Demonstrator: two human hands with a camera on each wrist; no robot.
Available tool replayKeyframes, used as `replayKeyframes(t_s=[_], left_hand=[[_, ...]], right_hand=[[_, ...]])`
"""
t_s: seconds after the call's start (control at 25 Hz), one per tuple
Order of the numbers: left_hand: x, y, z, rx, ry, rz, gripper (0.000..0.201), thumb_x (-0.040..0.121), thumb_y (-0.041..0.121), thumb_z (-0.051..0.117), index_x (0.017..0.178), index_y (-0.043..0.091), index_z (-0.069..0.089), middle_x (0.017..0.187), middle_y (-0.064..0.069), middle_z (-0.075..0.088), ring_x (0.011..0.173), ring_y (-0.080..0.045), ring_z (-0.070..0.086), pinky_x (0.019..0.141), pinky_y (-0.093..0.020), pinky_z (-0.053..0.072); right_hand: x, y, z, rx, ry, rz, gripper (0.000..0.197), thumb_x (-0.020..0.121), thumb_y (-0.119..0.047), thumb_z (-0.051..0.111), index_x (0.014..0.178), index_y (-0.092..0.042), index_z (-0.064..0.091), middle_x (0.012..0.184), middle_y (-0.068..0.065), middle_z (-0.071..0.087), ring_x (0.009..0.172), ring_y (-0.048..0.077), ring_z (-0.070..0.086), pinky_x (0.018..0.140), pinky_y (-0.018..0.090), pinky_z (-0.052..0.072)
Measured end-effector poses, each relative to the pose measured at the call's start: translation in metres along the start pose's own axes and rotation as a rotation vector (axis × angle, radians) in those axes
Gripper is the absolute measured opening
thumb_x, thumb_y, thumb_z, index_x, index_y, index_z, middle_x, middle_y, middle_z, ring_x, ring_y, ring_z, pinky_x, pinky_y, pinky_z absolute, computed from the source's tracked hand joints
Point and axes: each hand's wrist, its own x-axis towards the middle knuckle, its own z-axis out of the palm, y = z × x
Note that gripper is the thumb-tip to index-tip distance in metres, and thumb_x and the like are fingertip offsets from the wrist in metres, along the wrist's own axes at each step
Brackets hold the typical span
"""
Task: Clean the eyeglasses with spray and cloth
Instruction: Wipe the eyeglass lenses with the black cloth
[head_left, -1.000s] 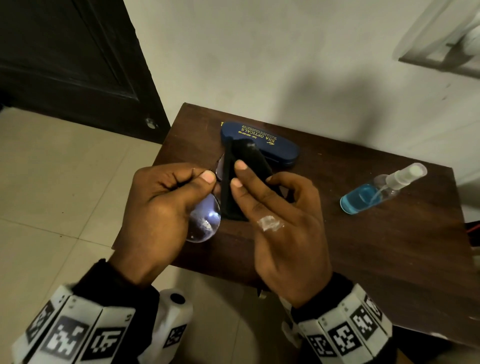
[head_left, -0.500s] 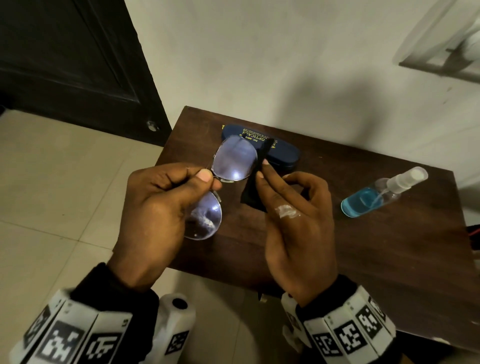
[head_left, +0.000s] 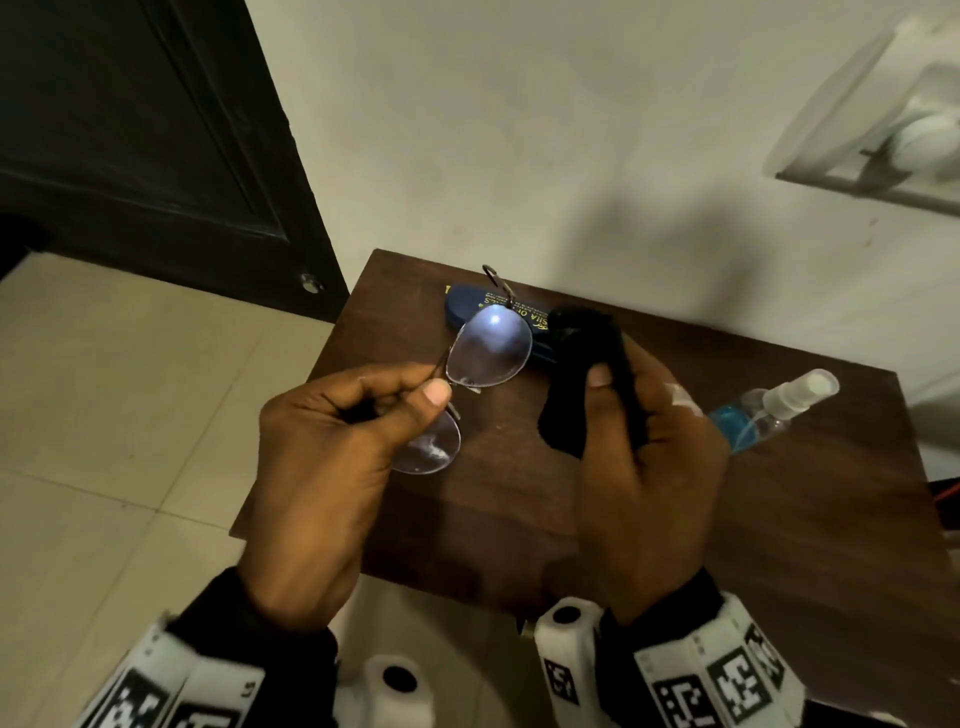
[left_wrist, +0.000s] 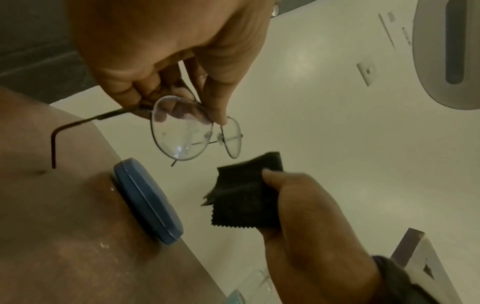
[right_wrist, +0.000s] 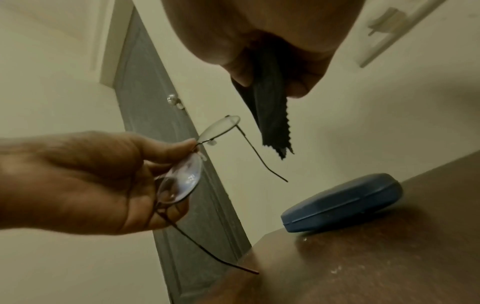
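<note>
Small dark wooden table (head_left: 779, 519) against a pale wall, dark door beyond my left hand (head_left: 332, 467). Left thumb and fingers pinch the eyeglasses (head_left: 488, 345) at the bridge, above the table. Half a second ago the black cloth (head_left: 587, 379) lay against the far lens; my right hand (head_left: 649, 467) has now drawn it clear, still pinched (lens wipe likely finished; near lens shows smears). Beyond both hands: blue case (right_wrist: 342, 202), closed, contents hidden. Right of my right hand, spray bottle (head_left: 774, 405), lying down, blue liquid inside.
</note>
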Motion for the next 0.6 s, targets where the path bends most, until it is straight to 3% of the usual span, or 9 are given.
replayKeyframes(t_s=[0.08,0.24,0.32,0.4,0.48,0.6], left_hand=[[-0.004,-0.003,0.005,-0.004,-0.019,-0.03,0.017,0.062,0.019,0.073,0.079,0.02,0.075,0.077,0.002,0.075,0.075,-0.013,0.072,0.065,-0.015,0.054],[-0.008,-0.002,0.011,0.023,-0.073,-0.077,0.02,0.061,0.02,0.073,0.081,0.018,0.074,0.078,0.003,0.075,0.077,-0.012,0.072,0.072,-0.02,0.056],[-0.008,-0.001,0.011,0.033,-0.101,-0.098,0.019,0.063,0.014,0.073,0.082,0.016,0.074,0.077,0.002,0.075,0.075,-0.011,0.072,0.075,-0.023,0.057],[-0.008,-0.001,0.01,0.053,-0.108,-0.081,0.017,0.069,0.005,0.073,0.082,0.016,0.074,0.076,0.003,0.075,0.074,-0.01,0.072,0.074,-0.022,0.057],[-0.007,-0.001,0.009,0.071,-0.111,-0.038,0.021,0.071,0.001,0.071,0.081,0.019,0.075,0.076,0.005,0.075,0.074,-0.009,0.072,0.072,-0.02,0.057],[-0.007,-0.001,0.009,0.095,-0.089,0.006,0.021,0.07,-0.001,0.074,0.08,0.017,0.076,0.074,0.004,0.075,0.072,-0.009,0.072,0.071,-0.021,0.056]], right_hand=[[-0.007,-0.006,0.002,-0.072,-0.04,-0.125,0.033,0.088,-0.01,0.052,0.119,-0.008,0.064,0.089,-0.007,0.06,0.077,0.012,0.06,0.064,0.022,0.051],[-0.011,-0.007,0.007,-0.127,-0.128,-0.206,0.042,0.083,-0.01,0.049,0.125,-0.014,0.058,0.099,-0.025,0.045,0.087,0.013,0.054,0.072,0.011,0.045],[-0.011,-0.007,0.007,-0.123,-0.185,-0.217,0.045,0.083,-0.011,0.047,0.126,-0.018,0.054,0.105,-0.02,0.05,0.092,0.013,0.053,0.075,0.011,0.044],[-0.013,-0.007,0.007,-0.167,-0.267,-0.263,0.046,0.082,-0.014,0.047,0.127,-0.017,0.057,0.12,-0.015,0.057,0.1,0.015,0.05,0.081,0.019,0.047],[-0.015,-0.003,0.007,-0.256,-0.319,-0.322,0.045,0.082,-0.014,0.047,0.125,-0.013,0.061,0.131,-0.005,0.06,0.106,0.021,0.049,0.081,0.036,0.05],[-0.012,0.001,0.008,-0.344,-0.293,-0.318,0.044,0.083,-0.015,0.045,0.123,-0.012,0.063,0.132,0.002,0.06,0.11,0.026,0.047,0.079,0.047,0.049]])
